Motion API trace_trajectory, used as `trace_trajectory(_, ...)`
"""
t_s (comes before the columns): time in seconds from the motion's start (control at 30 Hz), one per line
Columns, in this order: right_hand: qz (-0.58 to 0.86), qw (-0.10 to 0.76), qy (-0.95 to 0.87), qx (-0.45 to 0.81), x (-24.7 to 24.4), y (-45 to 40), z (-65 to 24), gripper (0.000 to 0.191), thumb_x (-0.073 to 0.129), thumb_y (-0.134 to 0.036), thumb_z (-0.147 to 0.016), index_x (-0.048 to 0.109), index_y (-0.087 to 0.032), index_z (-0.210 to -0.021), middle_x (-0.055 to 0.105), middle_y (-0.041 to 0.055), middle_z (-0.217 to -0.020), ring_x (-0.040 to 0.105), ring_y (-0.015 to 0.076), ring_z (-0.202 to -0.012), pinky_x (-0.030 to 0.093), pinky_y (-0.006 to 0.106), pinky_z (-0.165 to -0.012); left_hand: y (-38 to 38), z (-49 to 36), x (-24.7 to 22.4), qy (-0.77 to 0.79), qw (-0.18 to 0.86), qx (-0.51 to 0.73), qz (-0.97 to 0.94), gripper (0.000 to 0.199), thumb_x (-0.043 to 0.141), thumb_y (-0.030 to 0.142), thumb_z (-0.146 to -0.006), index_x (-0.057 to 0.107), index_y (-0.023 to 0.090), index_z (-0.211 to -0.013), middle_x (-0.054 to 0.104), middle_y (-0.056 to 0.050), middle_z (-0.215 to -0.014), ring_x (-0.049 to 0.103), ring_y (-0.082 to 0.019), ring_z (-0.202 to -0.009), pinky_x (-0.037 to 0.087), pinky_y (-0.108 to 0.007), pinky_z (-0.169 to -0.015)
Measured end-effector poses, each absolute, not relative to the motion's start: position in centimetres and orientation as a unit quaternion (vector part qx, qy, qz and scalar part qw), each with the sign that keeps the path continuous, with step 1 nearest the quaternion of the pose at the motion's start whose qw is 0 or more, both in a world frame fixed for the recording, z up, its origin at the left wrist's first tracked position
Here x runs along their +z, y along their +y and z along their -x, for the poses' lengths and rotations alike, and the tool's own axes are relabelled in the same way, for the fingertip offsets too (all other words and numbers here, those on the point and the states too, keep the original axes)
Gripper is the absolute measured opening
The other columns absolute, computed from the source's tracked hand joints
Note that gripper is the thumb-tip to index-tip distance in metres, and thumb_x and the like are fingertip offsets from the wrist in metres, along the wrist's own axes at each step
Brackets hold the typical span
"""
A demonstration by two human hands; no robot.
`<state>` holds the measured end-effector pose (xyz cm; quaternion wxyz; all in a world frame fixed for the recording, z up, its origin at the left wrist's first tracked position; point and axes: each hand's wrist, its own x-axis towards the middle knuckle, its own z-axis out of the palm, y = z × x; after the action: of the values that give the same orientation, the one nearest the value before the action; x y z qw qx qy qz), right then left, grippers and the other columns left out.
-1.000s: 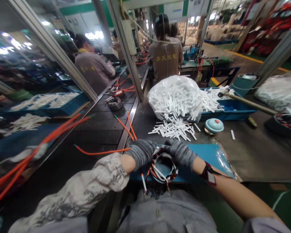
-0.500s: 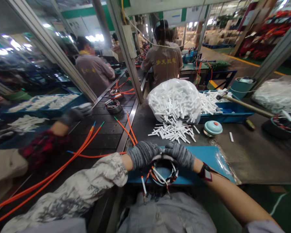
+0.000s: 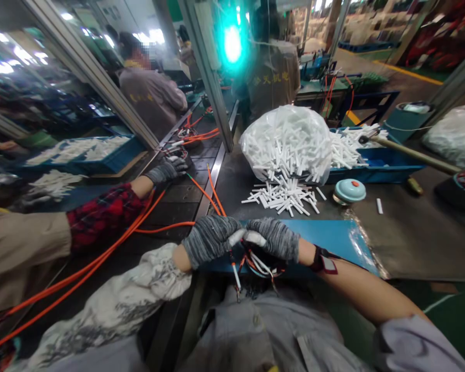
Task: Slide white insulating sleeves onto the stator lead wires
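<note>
A motor stator with white, black and orange winding leads sits at the near edge of a blue sheet, close to my body. My left hand, in a grey knitted glove, is closed at its upper left side. Closed over its far rim is my right hand, gloved alike. Both thumbs look white-tipped and nearly meet above the ring; the fingertips are hidden. A lead with a white sleeve hangs down at the stator's near left. Orange cables lie just beyond my left hand.
White sleeves spill from a clear bag beside a blue bin. A light-blue-lidded jar and a mallet lie right. At left, a co-worker's gloved hand reaches a stator on the conveyor; a metal post stands ahead.
My hands have drawn slightly nearer and left, hiding more of the stator's far rim. The co-worker's hand has moved right to a stator on the conveyor. A bright green light now shows near the post.
</note>
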<state>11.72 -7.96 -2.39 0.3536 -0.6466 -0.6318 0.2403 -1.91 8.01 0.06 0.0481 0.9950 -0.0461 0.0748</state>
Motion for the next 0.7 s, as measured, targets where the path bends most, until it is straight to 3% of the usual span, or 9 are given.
trace_trajectory(0.17,0.638,0.326,-0.649,0.256,-3.8,-8.4,-13.5,0.041,0.038,-0.048,-0.099,0.065,-0.018,-0.089,0.065,0.0039,-0.078,0.055,0.0139,-0.067,0.044,0.026,-0.064,8.2,2.4,0.0,-0.06,0.058,0.075,-0.994,0.05,0.029,0.04,-0.101,0.072,0.018,-0.089,0.073,-0.007,-0.08,0.068,-0.018,-0.076,0.048,-0.027,-0.066)
trace_trajectory(0.37,0.632,0.357,-0.619,0.301,-5.6,-8.5,-14.4,0.045,0.037,-0.053,-0.098,0.067,-0.022,-0.087,0.068,0.0057,-0.079,0.058,0.0165,-0.07,0.05,0.032,-0.071,9.1,3.0,-1.1,-0.032,0.078,0.064,-0.994,0.052,0.028,0.043,-0.101,0.071,0.018,-0.086,0.074,-0.007,-0.08,0.07,-0.02,-0.075,0.052,-0.029,-0.066)
trace_trajectory(0.5,0.639,0.43,-0.575,0.276,-6.4,-9.8,-15.7,0.04,0.047,-0.054,-0.093,0.065,-0.022,-0.11,0.069,0.0069,-0.104,0.063,0.0205,-0.091,0.051,0.037,-0.083,10.1,4.1,-1.7,-0.028,0.107,0.137,-0.984,0.039,0.043,0.042,-0.097,0.065,0.016,-0.115,0.072,-0.013,-0.107,0.067,-0.025,-0.102,0.052,-0.039,-0.09)
trace_trajectory(0.57,0.685,0.493,-0.496,0.202,-6.8,-11.4,-17.4,0.045,0.047,-0.052,-0.093,0.057,-0.022,-0.125,0.063,0.0087,-0.121,0.06,0.0226,-0.107,0.048,0.04,-0.093,10.1,4.7,-1.9,-0.108,0.142,0.148,-0.973,0.056,0.054,0.047,-0.09,0.051,0.014,-0.134,0.063,-0.017,-0.127,0.057,-0.028,-0.122,0.045,-0.044,-0.104)
trace_trajectory(0.6,0.723,0.515,-0.438,0.145,-7.1,-12.3,-18.4,0.044,0.047,-0.05,-0.093,0.057,-0.022,-0.125,0.064,0.0087,-0.12,0.06,0.0229,-0.107,0.048,0.04,-0.094,9.9,5.0,-2.2,-0.162,0.162,0.132,-0.964,0.068,0.059,0.051,-0.086,0.044,0.013,-0.141,0.057,-0.019,-0.135,0.051,-0.029,-0.13,0.041,-0.045,-0.109)
trace_trajectory(0.63,0.772,0.492,-0.392,0.091,-7.3,-13.2,-19.4,0.042,0.048,-0.047,-0.093,0.059,-0.02,-0.124,0.065,0.0098,-0.118,0.06,0.0238,-0.107,0.047,0.041,-0.095,9.5,5.0,-2.6,-0.212,0.178,0.108,-0.955,0.077,0.061,0.053,-0.083,0.038,0.013,-0.145,0.052,-0.02,-0.14,0.046,-0.03,-0.134,0.037,-0.046,-0.113)
trace_trajectory(0.7,0.876,0.347,-0.334,0.021,-7.9,-14.7,-21.1,0.04,0.051,-0.042,-0.09,0.065,-0.015,-0.116,0.065,0.0144,-0.114,0.059,0.0281,-0.107,0.044,0.044,-0.096,8.2,4.7,-3.7,-0.269,0.171,0.064,-0.946,0.078,0.061,0.051,-0.083,0.035,0.015,-0.148,0.05,-0.018,-0.144,0.043,-0.029,-0.137,0.028,-0.048,-0.118)
